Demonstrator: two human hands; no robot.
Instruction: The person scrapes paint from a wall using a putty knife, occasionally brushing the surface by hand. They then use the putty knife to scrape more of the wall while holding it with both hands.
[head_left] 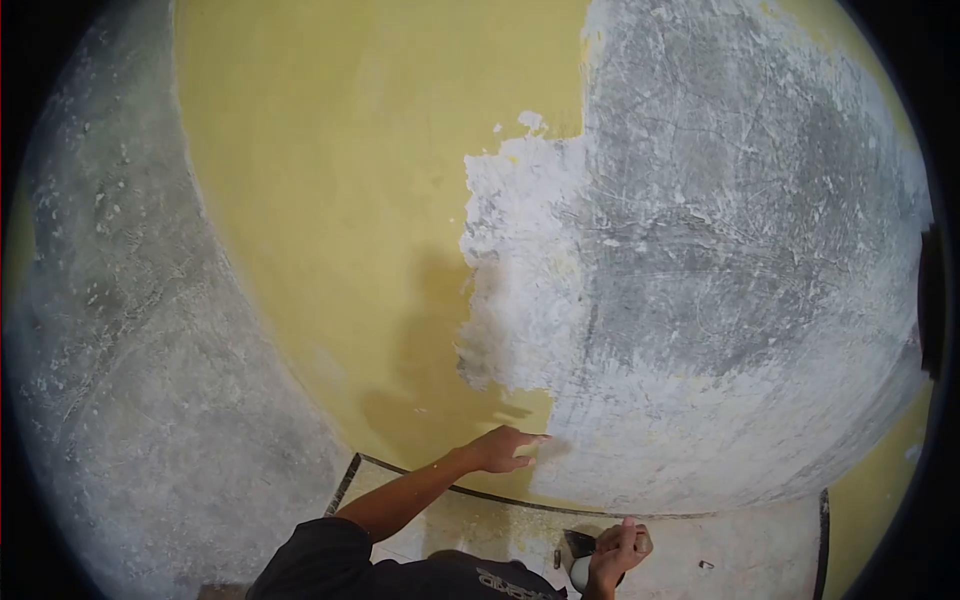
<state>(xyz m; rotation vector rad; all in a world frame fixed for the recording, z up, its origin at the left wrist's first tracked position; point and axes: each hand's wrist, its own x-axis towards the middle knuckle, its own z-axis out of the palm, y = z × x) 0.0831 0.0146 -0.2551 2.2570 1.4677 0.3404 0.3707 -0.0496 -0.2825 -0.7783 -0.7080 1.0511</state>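
Observation:
My left hand point(498, 449) is stretched out to the wall, index finger extended and thumb apart, holding nothing. Its fingertip is right at the edge where yellow paint point(330, 190) meets the pale scraped patch point(640, 455). Lower down, my right hand point(618, 556) is closed around the handle of a scraper point(579, 543), whose dark blade points left. Just below the blade shows a rounded white thing point(581, 573), partly covered by my hand and shirt.
Bare grey plaster point(720, 200) with white flaky remains covers the wall's right side. Rough grey wall point(150, 400) stands at the left. A dark border strip point(500, 497) runs along the wall's foot above the pale floor point(745, 555), where small scraps lie. A dark object point(931, 300) stands at the right edge.

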